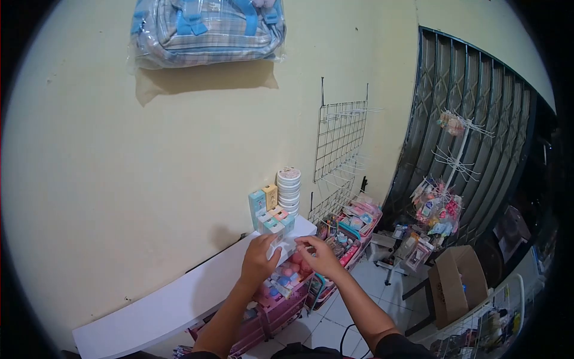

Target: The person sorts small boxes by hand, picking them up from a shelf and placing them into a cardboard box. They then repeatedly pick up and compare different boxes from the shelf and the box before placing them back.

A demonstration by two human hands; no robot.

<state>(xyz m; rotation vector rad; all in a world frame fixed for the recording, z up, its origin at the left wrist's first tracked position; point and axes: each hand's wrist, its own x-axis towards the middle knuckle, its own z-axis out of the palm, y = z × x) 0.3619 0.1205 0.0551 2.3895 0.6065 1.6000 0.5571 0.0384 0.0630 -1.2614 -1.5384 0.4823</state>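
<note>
My left hand point(258, 258) is closed around a small pale box point(278, 240) above the end of the white shelf point(179, 302); its fingers and the low light hide much of the box. Just to the right, my right hand point(321, 257) has bent fingers, with its thumb apart from the index finger and the fingertips close to the box. Behind them stands a cluster of small pastel boxes point(272, 226), with taller blue point(258, 203) and yellow point(271, 195) boxes at the back. Beside these rises a stack of round white tubs point(289, 194).
Below the shelf sit a pink basket point(281, 311) of small goods and further filled baskets point(359, 218). A wire grid rack point(342, 140) leans by the wall. To the right are a hook stand point(457, 158), an open cardboard box point(457, 278) and a folding metal gate point(472, 90). A wrapped plaid bag point(209, 39) hangs above.
</note>
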